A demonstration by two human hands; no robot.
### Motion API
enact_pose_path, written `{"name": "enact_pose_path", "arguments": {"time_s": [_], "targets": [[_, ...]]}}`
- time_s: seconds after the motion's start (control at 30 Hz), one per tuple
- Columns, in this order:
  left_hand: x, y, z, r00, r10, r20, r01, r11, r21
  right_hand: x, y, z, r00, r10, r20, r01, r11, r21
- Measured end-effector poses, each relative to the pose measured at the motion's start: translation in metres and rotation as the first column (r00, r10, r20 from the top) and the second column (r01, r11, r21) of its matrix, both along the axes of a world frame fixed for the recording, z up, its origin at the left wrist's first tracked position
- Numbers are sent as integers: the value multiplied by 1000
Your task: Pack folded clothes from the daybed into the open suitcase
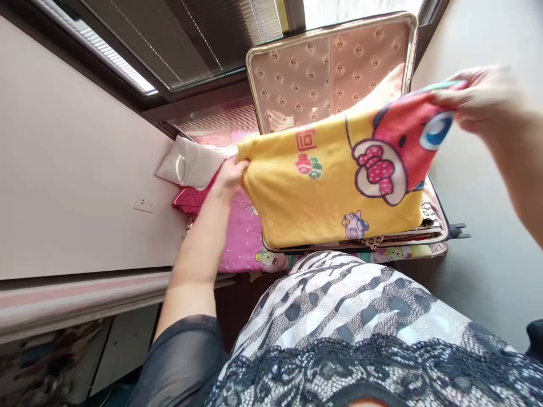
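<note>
Left hand (231,172) clamps one end of a yellow blanket (288,198) above an open suitcase (303,85); right hand (477,99), blurred, apparently grips the other. Purple bedding (237,243) lies alongside, near a window (237,31).

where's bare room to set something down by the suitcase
On the purple dotted cloth, between the left forearm and the open, pink-lined suitcase. Crowded: its base, patterned fabrics showing past the yellow cartoon-print blanket, and the left corner, with a pale cushion and crimson cloth.
</note>
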State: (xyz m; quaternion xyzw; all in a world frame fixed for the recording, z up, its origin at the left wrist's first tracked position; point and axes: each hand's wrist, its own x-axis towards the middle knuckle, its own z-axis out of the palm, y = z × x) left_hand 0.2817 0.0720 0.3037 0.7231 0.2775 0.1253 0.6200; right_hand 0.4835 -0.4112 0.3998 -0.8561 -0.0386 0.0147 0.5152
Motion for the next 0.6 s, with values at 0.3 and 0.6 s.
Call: {"name": "enact_pose_path", "arguments": {"time_s": [0.3,0.6], "targets": [[21,-98,-89,920,-80,-384,341,648,682,-42,30,-153,974,148,169,1,751,-660],[-113,-158,-171,600,-243,-763,757,482,442,-162,-8,-271,885,466,-18,-266,472,-840]]}}
